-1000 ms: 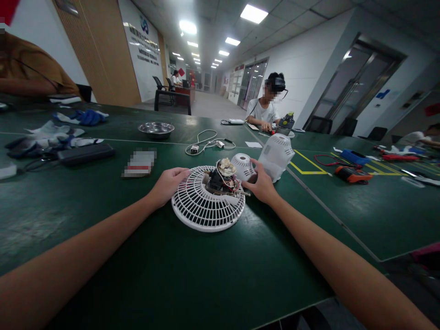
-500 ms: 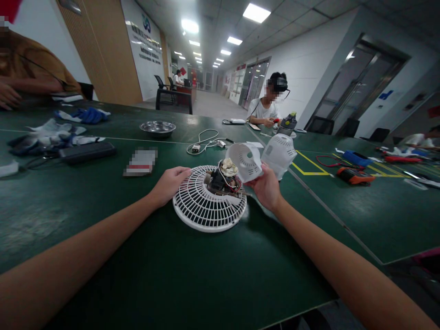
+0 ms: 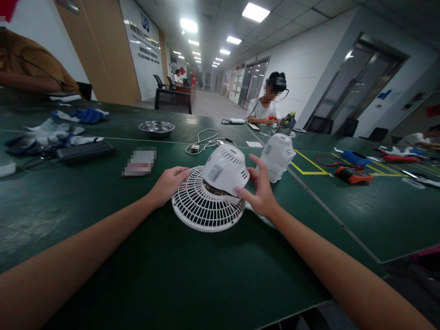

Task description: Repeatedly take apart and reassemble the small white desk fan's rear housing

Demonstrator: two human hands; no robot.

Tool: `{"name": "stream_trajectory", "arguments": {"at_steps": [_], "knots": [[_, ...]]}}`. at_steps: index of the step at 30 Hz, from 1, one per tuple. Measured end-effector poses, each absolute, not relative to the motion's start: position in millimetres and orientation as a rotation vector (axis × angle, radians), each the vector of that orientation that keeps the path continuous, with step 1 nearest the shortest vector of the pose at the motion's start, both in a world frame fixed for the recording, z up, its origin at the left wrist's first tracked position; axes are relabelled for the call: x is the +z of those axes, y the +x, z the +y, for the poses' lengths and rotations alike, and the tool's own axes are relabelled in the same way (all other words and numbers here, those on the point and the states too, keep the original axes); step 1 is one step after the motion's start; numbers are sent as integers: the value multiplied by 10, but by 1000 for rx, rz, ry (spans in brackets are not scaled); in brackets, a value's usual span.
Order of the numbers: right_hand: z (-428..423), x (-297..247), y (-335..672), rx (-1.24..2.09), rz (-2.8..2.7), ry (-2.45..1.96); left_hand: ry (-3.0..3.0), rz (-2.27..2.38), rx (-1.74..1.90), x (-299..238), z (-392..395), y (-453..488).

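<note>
Left hand (image 3: 168, 186) is at the left rim of the white fan grille (image 3: 208, 213), which lies on the green table (image 3: 192, 270); fingers close together, cannot tell whether they pinch the rim. White vented cover (image 3: 225, 167) is tilted over the grille's centre, brownish inner parts (image 3: 215, 189) exposed along its lower edge: judged part done, cover over the works, flush seating left. Right hand (image 3: 259, 192) grips the cover's right side between thumb and fingers; second white housing (image 3: 277, 158) stands beyond, unattached.
</note>
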State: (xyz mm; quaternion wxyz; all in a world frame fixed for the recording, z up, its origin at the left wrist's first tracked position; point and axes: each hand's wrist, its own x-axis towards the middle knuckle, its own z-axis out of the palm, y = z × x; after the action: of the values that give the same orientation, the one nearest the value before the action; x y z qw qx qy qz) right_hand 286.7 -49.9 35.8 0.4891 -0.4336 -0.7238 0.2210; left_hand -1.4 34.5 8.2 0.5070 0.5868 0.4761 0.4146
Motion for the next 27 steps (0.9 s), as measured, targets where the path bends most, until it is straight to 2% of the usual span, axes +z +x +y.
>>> {"name": "stream_trajectory", "arguments": {"at_steps": [10,18,27], "knots": [[-421,375,2967,409,-1940,-966,1520,1202,973,121,333,10],[-382,331,2996,524,-1974,-1061,2348,1076,898,225,238,-5],[-467,428,2961,383,-2095,-1003,2598,911,777,439,83,146]]}}
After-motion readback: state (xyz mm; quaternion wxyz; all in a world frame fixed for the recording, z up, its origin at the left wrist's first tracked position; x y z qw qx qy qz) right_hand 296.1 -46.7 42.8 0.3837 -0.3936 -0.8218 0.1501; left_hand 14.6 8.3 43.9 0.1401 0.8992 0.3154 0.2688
